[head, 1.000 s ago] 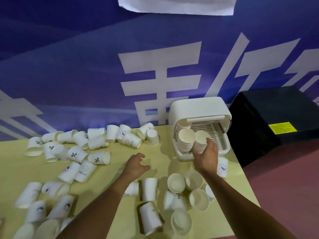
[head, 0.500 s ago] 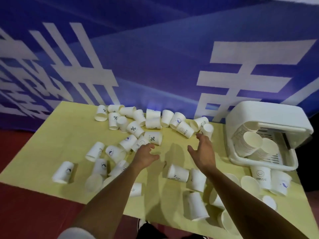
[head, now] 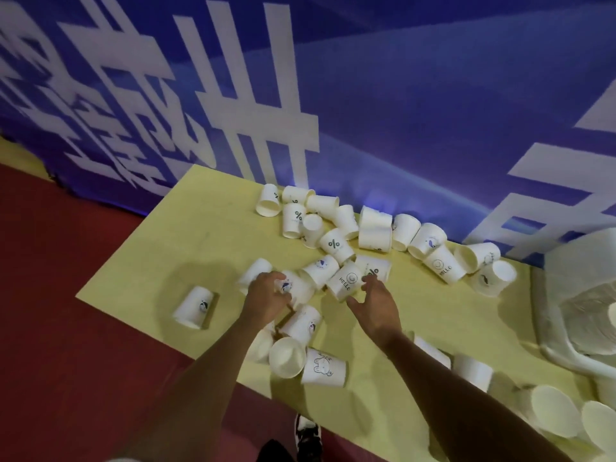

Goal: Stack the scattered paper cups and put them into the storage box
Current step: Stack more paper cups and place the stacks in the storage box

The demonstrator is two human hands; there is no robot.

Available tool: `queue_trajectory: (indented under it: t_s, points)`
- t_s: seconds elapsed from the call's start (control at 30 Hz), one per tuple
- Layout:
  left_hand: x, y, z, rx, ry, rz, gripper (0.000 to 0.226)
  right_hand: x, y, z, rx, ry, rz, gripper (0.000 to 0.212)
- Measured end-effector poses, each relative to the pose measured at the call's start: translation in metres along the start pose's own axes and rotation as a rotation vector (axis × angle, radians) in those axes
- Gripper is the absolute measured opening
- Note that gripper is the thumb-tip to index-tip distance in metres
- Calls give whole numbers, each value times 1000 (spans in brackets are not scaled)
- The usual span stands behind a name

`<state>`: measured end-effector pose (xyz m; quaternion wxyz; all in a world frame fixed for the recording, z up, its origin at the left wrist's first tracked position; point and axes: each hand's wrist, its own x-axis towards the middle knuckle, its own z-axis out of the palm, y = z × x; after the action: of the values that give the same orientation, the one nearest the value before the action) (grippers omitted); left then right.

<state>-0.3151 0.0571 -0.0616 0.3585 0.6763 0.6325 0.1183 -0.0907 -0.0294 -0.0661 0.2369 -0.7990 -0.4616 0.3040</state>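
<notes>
Several white paper cups lie scattered on the yellow table [head: 160, 261], most on their sides in a cluster along the back edge [head: 373, 228]. My left hand [head: 266, 295] is down on a blue-logo cup [head: 293, 288] with its fingers curled around it. My right hand [head: 375, 301] hovers with fingers spread just right of a cup printed HELLO [head: 346, 281], not holding it. The white storage box [head: 573, 271] is at the far right edge, blurred, with stacked cups inside [head: 593, 315].
More cups lie near the table's front edge [head: 323, 366] and at the lower right [head: 553, 411]. A single cup [head: 195, 306] lies apart on the left. Red floor [head: 66, 295] borders the table on the left and front. A blue banner [head: 400, 95] stands behind.
The view swung left, away from the storage box. Both hands moved left over the middle cup cluster. My left hand came down onto a blue-logo cup; my right hand left the box.
</notes>
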Motion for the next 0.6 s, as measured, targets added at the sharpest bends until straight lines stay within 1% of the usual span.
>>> queue_trajectory:
  t_s: [0.1, 0.17, 0.3, 0.43, 0.6]
  points:
    - [13, -12, -5, 12, -45, 43, 47, 6, -10, 22, -15, 5, 97, 53]
    - [20, -15, -4, 2, -58, 79, 48, 11, -13, 32, 1, 8, 207, 53]
    - [34, -15, 1, 41, -158, 83, 59, 29, -12, 47, 100, -18, 442, 64]
    - [43, -17, 13, 188, -243, 112, 68, 45, -10, 60, 210, 2, 535, 69]
    - [48, -22, 24, 304, -204, 145, 75, 59, -11, 69, 349, 47, 634, 68]
